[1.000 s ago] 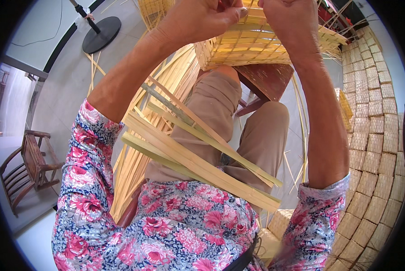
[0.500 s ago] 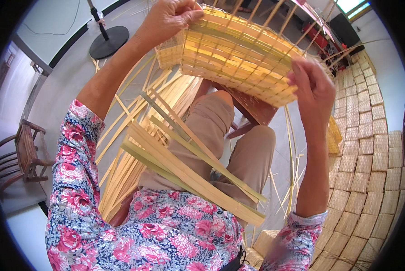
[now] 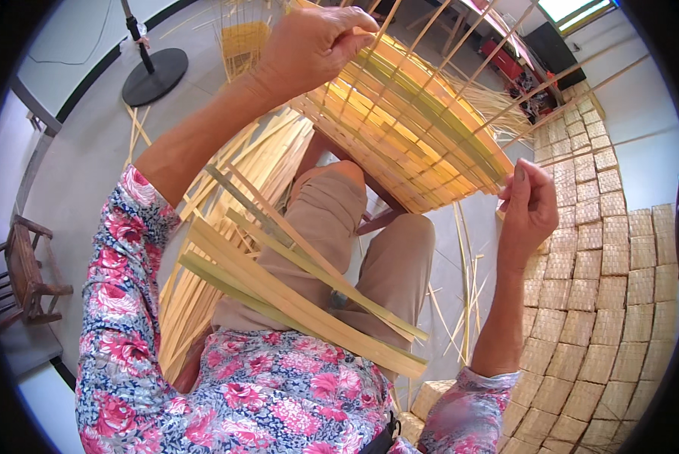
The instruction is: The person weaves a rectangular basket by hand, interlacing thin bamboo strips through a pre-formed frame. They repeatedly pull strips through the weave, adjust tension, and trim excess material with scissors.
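A partly woven bamboo basket [image 3: 400,129], yellow with thin upright stakes sticking out of its open side, rests tilted on a reddish-brown wooden stool [image 3: 381,189] before my knees. My left hand [image 3: 317,49] is closed in a pinch among the stakes, at the left end of a greenish bamboo strip [image 3: 438,110] woven along the basket's side. Thumb and forefinger of my right hand [image 3: 530,208] pinch that strip's other end at the basket's right corner. Several loose flat bamboo strips [image 3: 302,291] lie across my lap.
A heap of long strips [image 3: 267,155] covers the floor left of my legs. Many stacked woven pieces [image 3: 601,303] line the right wall. A round black stand base [image 3: 155,77] and a wooden chair [image 3: 29,272] are on the left. A red box [image 3: 500,64] sits far right.
The basket has turned, its right corner swinging down and nearer. My left hand has shifted right along it, and my right hand has dropped lower with the corner.
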The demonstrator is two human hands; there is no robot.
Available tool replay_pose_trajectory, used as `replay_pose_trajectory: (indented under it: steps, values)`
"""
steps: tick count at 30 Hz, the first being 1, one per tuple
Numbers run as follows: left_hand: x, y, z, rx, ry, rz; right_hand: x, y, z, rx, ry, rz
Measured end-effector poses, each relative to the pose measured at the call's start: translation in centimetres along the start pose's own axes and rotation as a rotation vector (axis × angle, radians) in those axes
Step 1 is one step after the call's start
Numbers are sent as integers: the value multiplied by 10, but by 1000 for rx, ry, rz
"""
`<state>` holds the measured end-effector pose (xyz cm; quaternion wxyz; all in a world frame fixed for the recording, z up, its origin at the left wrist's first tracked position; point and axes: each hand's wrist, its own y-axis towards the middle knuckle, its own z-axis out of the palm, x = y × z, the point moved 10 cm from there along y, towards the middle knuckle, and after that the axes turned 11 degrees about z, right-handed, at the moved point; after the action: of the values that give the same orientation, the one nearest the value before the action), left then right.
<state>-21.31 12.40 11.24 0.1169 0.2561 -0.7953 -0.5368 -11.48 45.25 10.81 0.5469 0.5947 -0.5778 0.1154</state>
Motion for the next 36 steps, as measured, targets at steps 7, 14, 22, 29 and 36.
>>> replay_pose_trajectory:
  steps: [7,14,22,29,36]
  values:
    - [30,-6,27,7,-185,-319,44,-29,52,212,1,-165]
    - [11,1,28,15,-105,-94,75,19,149,478,15,95]
    - [-7,9,53,65,-386,-83,81,58,168,471,-53,1]
    - [-27,16,52,80,-169,-52,92,61,148,327,-142,-234]
    - [-28,19,59,80,-85,-72,80,79,142,250,-122,-251]
